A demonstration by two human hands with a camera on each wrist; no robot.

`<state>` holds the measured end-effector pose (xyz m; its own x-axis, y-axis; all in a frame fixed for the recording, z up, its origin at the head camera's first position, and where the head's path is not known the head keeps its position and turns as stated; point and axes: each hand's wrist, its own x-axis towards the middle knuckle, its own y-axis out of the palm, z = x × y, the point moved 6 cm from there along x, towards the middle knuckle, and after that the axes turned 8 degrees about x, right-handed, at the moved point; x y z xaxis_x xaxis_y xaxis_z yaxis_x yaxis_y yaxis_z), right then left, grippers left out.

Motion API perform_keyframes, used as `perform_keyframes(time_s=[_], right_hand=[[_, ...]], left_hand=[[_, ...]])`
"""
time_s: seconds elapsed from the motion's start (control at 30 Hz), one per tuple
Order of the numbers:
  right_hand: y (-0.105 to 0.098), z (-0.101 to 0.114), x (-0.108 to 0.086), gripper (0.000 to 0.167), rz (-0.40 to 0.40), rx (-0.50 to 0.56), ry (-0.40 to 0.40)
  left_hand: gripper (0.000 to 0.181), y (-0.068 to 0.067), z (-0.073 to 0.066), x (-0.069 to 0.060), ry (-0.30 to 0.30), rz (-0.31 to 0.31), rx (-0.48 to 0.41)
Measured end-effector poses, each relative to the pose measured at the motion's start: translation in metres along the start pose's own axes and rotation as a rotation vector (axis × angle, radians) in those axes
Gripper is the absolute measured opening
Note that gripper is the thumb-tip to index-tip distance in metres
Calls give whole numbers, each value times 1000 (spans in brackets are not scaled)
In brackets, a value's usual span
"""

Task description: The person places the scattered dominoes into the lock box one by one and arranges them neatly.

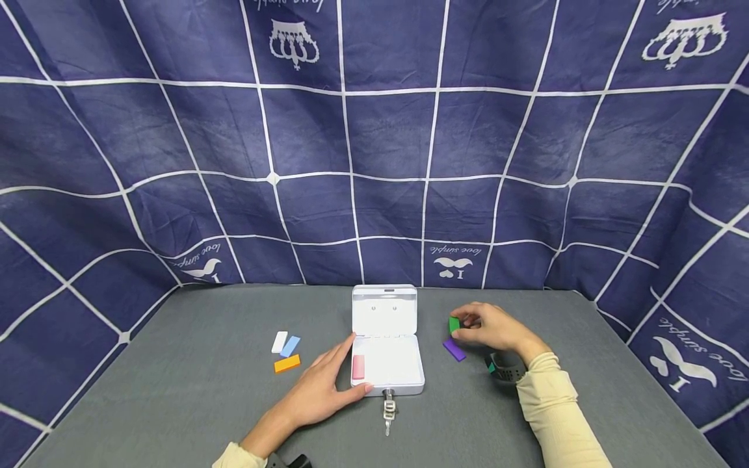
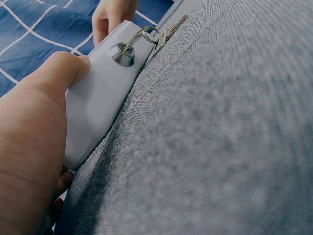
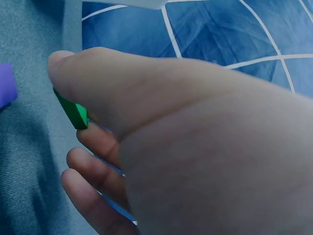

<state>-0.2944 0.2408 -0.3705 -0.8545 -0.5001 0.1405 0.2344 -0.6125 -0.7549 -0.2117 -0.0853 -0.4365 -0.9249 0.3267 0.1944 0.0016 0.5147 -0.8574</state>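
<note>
Just right of the white box [image 1: 404, 367], the table [image 1: 434, 374] leaves room to pass; the left hand [image 1: 318, 393] blocks its left, the raised lid [image 1: 384, 320] its back.

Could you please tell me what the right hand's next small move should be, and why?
I'd suggest the right hand carry the green block toward the white box: the hand is pinching that block, the box's lid stands open, a pink block lies inside, and the left hand touches the box.
</note>
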Motion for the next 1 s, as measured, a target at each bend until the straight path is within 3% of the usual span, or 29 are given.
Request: perform_keyframes(time_s=[1.0], right_hand=[[-12, 21, -2, 39, -97, -55, -49]], left_hand=[[98, 2, 1, 0, 6, 0, 7]])
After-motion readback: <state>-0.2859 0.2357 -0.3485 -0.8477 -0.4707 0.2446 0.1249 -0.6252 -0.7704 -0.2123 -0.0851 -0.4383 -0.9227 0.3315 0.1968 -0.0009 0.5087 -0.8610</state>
